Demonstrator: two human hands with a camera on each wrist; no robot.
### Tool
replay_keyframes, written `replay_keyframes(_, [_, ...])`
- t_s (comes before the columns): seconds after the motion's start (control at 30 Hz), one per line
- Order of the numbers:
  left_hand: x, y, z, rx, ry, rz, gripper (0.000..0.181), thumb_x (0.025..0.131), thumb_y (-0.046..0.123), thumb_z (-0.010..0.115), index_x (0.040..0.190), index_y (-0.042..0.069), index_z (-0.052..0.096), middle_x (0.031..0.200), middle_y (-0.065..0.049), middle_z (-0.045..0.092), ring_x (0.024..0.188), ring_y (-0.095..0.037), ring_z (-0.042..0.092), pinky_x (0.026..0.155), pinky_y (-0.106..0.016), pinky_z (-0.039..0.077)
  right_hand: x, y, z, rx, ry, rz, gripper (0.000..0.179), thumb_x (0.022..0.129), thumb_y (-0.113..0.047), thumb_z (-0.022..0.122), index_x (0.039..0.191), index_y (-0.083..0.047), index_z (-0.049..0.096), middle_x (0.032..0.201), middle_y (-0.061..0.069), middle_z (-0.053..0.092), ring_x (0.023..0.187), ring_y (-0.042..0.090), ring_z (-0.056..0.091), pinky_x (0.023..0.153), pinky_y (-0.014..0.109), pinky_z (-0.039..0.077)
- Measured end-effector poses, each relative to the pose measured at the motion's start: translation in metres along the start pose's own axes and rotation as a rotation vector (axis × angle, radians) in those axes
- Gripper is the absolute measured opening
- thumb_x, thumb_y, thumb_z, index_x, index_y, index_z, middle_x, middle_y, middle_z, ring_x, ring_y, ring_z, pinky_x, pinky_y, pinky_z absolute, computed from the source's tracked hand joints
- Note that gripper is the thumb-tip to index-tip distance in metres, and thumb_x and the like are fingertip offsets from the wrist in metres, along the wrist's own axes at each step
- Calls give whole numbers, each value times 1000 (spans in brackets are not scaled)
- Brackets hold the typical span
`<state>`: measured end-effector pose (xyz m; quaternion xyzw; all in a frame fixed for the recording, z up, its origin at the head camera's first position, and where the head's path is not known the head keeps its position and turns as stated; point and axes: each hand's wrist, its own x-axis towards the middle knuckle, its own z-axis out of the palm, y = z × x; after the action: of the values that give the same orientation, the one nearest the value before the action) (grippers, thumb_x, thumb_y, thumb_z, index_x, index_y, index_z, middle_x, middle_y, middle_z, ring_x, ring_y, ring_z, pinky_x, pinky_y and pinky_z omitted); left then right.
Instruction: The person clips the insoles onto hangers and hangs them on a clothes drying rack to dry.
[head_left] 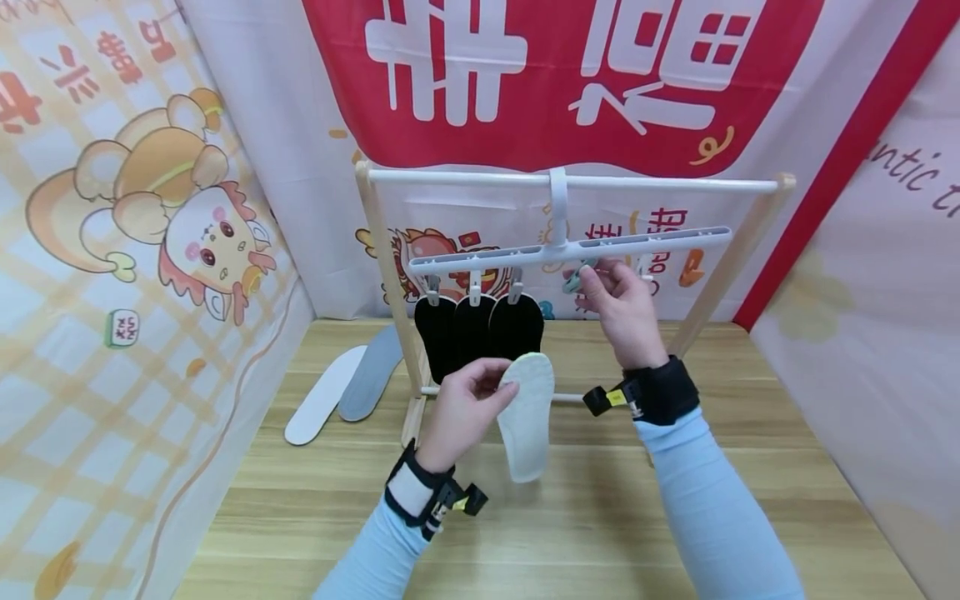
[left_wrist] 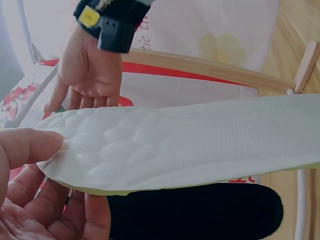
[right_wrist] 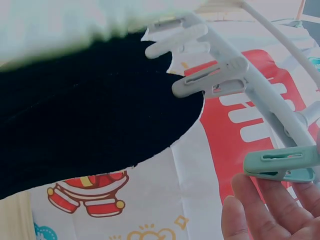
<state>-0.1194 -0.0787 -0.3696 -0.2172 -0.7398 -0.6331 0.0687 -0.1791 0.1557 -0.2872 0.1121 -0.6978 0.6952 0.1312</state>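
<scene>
My left hand [head_left: 461, 408] pinches a white insole [head_left: 529, 433] near its upper end, thumb on the face towards me. The left wrist view shows its dimpled surface and pale green edge. At the hanger's right half, my right hand [head_left: 628, 321] pinches a green clip [right_wrist: 280, 161] between thumb and fingers. That clip hangs from the white clip hanger [head_left: 645, 242], which tilts up to the right. On the left half, several black insoles [head_left: 517, 333] hang from grey clips [head_left: 475, 288]. The white insole is apart from the green clip, lower and nearer me.
A rack with wooden legs [head_left: 390, 267] and a white top rail [head_left: 465, 178] carries the hanger. On the wooden table [head_left: 600, 533], a white insole [head_left: 324, 398] and a grey insole [head_left: 372, 375] lie left of the rack. Printed cloth walls [head_left: 255, 150] stand around it.
</scene>
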Motion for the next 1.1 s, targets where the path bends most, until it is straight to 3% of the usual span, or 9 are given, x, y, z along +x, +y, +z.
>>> replay_keyframes(0.27, [33, -7, 5, -19, -1, 19, 23, 94, 19, 70, 116, 10, 70, 103, -2, 70, 90, -18, 65, 77, -32, 57, -5, -1, 2, 4, -13, 3, 49, 98, -34, 62, 135, -4, 54, 115, 12, 67, 98, 17, 62, 87, 30, 55])
replay_keyframes(0.5, [50, -6, 11, -14, -9, 25, 24, 95, 19, 69, 117, 9, 70, 104, -3, 71, 90, -17, 65, 78, -32, 57, -8, 0, 6, -1, -26, -19, 48, 99, -36, 60, 135, -5, 53, 116, 14, 67, 106, 21, 63, 93, 39, 52])
replay_keyframes(0.67, [58, -4, 16, 15, -3, 13, 25, 96, 16, 67, 120, 7, 69, 105, -4, 71, 89, -16, 65, 78, -32, 57, -9, 3, 10, 9, -18, -51, 44, 100, -33, 58, 133, -4, 54, 113, 13, 67, 104, 20, 63, 92, 35, 52])
replay_keyframes(0.8, [61, -1, 20, 32, 5, -7, 26, 96, 15, 67, 121, 7, 69, 105, -5, 71, 87, -17, 65, 76, -31, 57, -10, 5, 13, 0, 4, -74, 41, 101, -32, 56, 131, -3, 56, 109, 11, 67, 103, 20, 63, 95, 39, 51])
replay_keyframes(1.1, [70, -2, 25, 16, -2, -11, 27, 96, 13, 67, 121, 5, 69, 108, -11, 70, 90, -23, 66, 77, -36, 58, -11, 7, 20, 12, 137, -142, 37, 98, -29, 60, 124, -2, 63, 101, 13, 70, 98, 20, 65, 86, 30, 52])
